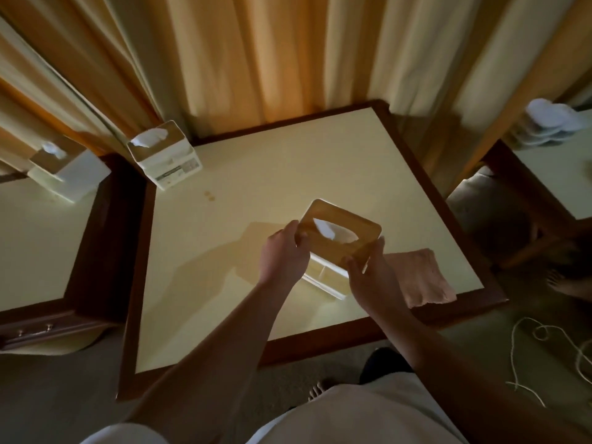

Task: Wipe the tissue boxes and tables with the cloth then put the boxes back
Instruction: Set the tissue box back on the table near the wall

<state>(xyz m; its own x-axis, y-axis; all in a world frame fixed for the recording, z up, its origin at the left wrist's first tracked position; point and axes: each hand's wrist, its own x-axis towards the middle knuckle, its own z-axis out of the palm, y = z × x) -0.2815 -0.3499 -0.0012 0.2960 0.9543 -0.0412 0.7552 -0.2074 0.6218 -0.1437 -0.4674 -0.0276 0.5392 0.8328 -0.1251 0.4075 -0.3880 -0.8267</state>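
A tissue box (339,233) with a wooden lid and a white base is near the middle of the cream table (288,174). My left hand (282,254) grips the lid's left corner. My right hand (371,270) grips its near right corner. White tissue shows through the lid opening. A pink cloth (419,277) lies flat on the table just right of my right hand. A second tissue box (163,153) stands at the table's far left corner, and a third tissue box (64,168) stands on the neighbouring left table (35,238).
Curtains (256,59) hang close behind the tables. Another table (557,174) at the right carries a stack of white dishes (551,123). A white cord (551,354) lies on the carpet at the right. A bare foot (563,283) of another person shows there.
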